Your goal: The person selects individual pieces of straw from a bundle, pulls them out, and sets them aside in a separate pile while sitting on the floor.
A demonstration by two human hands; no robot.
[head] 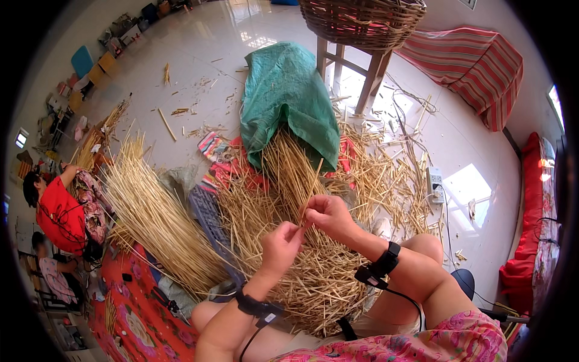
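In front of me, a single straw stalk (314,184) points up and slightly to the right. My right hand (329,213) pinches it between thumb and fingertips. Just below and to the left, my left hand (281,246) has its fingertips closed on the stalk's lower end, which the fingers mostly hide. The two hands nearly touch. Under them lies a heap of short cut straw (321,289) between my legs. Behind the hands, a bundle of straw stalks (289,167) sticks out of the mouth of a green woven sack (287,86).
To the left lies a large bundle of long pale straw (158,208). Pliers-like cutters (165,301) rest on a red floral cloth (144,335). A wicker basket (362,20) stands on a wooden stool (373,81). A power strip (435,184) with cables lies right. Two people sit at left.
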